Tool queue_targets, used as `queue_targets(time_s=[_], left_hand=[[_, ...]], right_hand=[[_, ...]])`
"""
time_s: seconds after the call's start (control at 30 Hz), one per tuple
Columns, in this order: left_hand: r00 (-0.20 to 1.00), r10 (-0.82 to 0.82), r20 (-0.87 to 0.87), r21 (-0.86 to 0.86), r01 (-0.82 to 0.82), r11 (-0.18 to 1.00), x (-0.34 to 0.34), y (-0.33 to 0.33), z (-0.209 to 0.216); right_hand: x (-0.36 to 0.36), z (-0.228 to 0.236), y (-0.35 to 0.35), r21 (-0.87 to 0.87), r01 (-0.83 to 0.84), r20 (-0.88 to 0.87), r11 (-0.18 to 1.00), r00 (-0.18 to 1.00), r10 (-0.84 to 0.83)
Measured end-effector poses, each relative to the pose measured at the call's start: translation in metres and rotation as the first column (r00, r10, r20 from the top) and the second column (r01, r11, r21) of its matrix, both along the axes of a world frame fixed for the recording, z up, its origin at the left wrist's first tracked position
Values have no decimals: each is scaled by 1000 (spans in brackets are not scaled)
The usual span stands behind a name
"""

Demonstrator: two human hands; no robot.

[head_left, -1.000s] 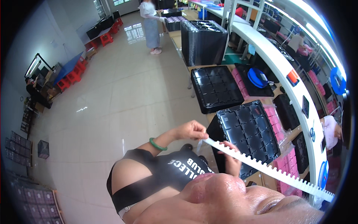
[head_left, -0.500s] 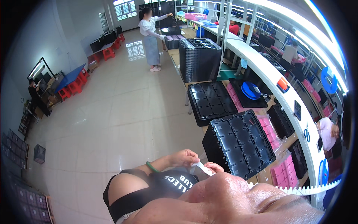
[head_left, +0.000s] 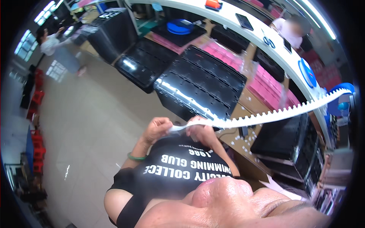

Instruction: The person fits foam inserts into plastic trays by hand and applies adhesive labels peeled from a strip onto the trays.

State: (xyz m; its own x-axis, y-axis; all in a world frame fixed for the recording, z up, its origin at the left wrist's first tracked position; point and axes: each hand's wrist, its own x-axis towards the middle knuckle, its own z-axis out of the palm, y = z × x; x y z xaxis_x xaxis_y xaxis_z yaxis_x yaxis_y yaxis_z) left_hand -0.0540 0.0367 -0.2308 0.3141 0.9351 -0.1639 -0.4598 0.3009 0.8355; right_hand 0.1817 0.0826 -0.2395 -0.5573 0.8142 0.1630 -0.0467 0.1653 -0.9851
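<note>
A long white strip with teeth along one edge runs from my hands to the upper right, where it meets a blue reel at the edge of the view. My left hand, wearing a green bangle, pinches the strip's free end. My right hand is closed on the same strip a little further along, slightly blurred. Between my hands the strip is twisted. Just beyond them stands a stack of black plastic trays; the strip passes near its front corner.
Pink trays lie behind the stack. Scissors, a phone and a blue reel rest along the white shelf. Small white bits litter the brown bench beside a black crate. Other people are further off.
The view has turned right and down toward the bench. My hands now show more fully, slightly further apart, and the toothed strip is seen stretching to the reel.
</note>
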Motion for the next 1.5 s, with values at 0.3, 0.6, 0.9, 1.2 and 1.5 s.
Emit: queue_targets(time_s=[0.3,0.6,0.9,1.2,1.5], left_hand=[[985,-117,130,10,117,993,-10,34,-19],[982,-116,152,-67,127,990,-29,54,-20],[983,-151,100,-64,158,985,-44,77,-25],[969,-236,69,-46,240,970,-47,102,-14],[971,-227,78,-25,230,973,-43,102,-18]], right_hand=[[33,41,180,77,226,212,971,948,-238],[-25,5,339,462,194,645,865,596,-479],[-31,-11,370,469,154,741,870,467,-482],[-47,3,371,407,240,795,881,382,-471],[-40,-1,372,389,75,746,918,560,-362]])
